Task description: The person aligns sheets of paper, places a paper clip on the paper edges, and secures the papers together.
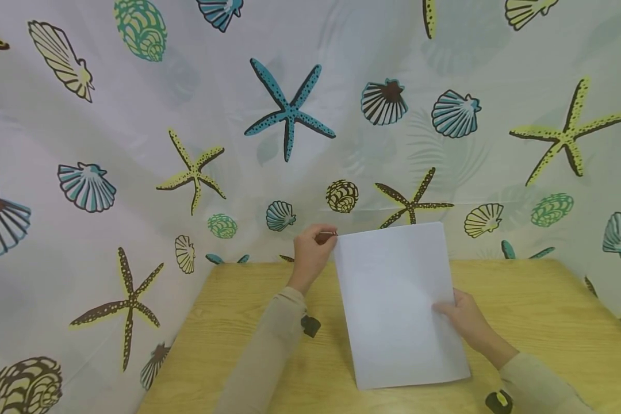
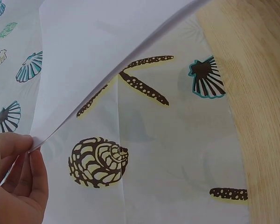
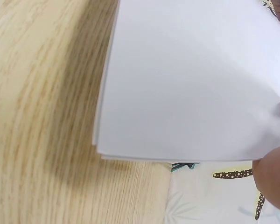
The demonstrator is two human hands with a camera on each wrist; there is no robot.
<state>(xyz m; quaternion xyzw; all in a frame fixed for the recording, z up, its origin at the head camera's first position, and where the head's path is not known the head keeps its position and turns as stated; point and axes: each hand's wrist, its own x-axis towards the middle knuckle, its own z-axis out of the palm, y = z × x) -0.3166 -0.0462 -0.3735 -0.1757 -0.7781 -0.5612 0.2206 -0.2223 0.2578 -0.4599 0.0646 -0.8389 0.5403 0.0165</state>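
A thin stack of white paper sheets [image 1: 401,310] is held tilted up over the wooden table, its lower edge toward me. At the stack's upper left corner, my left hand [image 1: 311,253] pinches with thumb and fingertips. A thin pale sliver shows between those fingers; I cannot tell what it is. My right hand [image 1: 468,322] grips the right edge, thumb on the front face and the other fingers mostly hidden behind. In the right wrist view, the layered edges of the paper stack [image 3: 191,88] show slightly offset sheets at one corner.
The wooden table [image 1: 253,299] runs back to a hanging cloth [image 1: 341,57] printed with starfish and shells. This cloth also closes off the left and right sides. A dark wrist device [image 1: 310,326] is at the left sleeve, another [image 1: 498,401] at the right.
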